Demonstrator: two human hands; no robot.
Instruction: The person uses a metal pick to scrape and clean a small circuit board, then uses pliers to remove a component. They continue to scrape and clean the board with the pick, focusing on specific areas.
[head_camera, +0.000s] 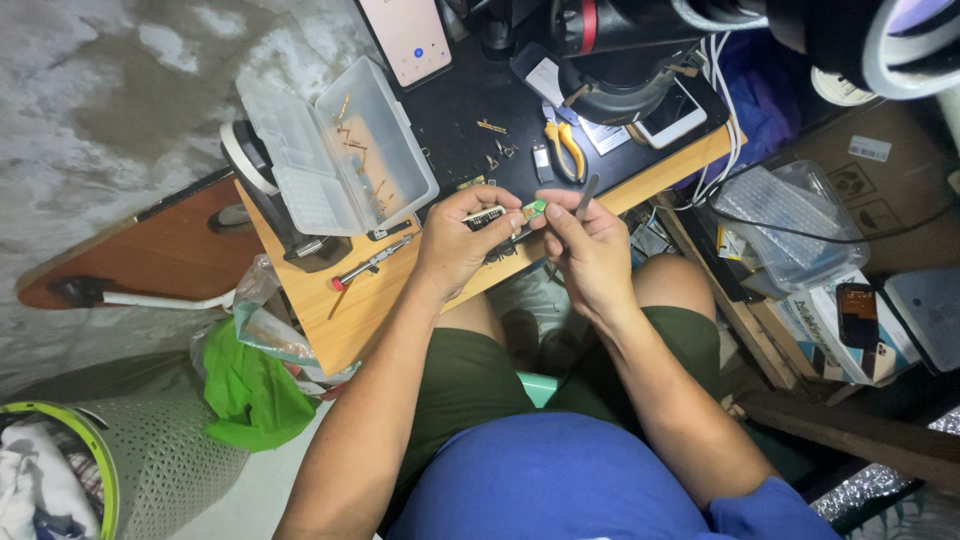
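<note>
My left hand (462, 238) grips a small dark electronic part with a green circuit board (533, 209) sticking out at its right end. My right hand (590, 248) pinches a thin dark tool (586, 196) like a pen, its fingertips touching the green board. Both hands hover over the front edge of a small wooden table (352, 310), above my knees.
An open clear compartment box (335, 150) with small brass parts sits on the table. Yellow-handled pliers (567, 147), a red-tipped screwdriver (370, 266), two phones (407, 38) and a black mat lie further back. A green-rimmed basket (110, 455) stands at lower left, cluttered boxes at right.
</note>
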